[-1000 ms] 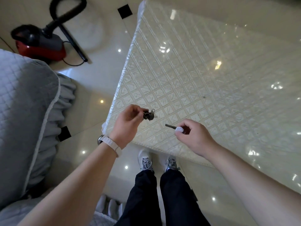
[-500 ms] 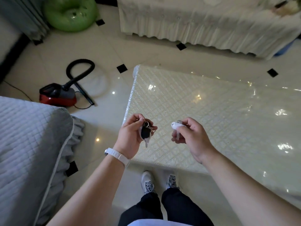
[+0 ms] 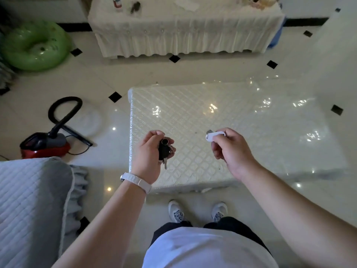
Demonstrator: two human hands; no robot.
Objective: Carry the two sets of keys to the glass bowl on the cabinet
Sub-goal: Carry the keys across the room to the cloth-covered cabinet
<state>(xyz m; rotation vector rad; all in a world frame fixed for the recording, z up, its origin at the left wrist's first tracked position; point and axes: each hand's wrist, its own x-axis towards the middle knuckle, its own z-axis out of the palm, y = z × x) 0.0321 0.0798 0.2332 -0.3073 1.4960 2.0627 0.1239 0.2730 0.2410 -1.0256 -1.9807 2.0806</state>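
Observation:
My left hand (image 3: 149, 157) is closed around a black car key set (image 3: 164, 151) with a ring and a silver key hanging below the fingers. My right hand (image 3: 229, 149) pinches a white key fob (image 3: 215, 135), a small grey key tip poking out at its left end. Both hands hover over the near left part of a low table with a shiny quilted white cover (image 3: 241, 120). A cloth-draped cabinet (image 3: 183, 35) stands across the floor at the top of the view. No glass bowl can be made out.
A red vacuum cleaner (image 3: 46, 146) with a black hose lies on the tiled floor at left. A green inflatable ring (image 3: 34, 45) sits at far left. A grey quilted sofa cover (image 3: 31, 206) fills the lower left. My feet (image 3: 197, 211) stand at the table's near edge.
The view has tilted up, bringing the draped cabinet and green ring into sight. Both hands have lifted the key sets off the table and drawn slightly apart.

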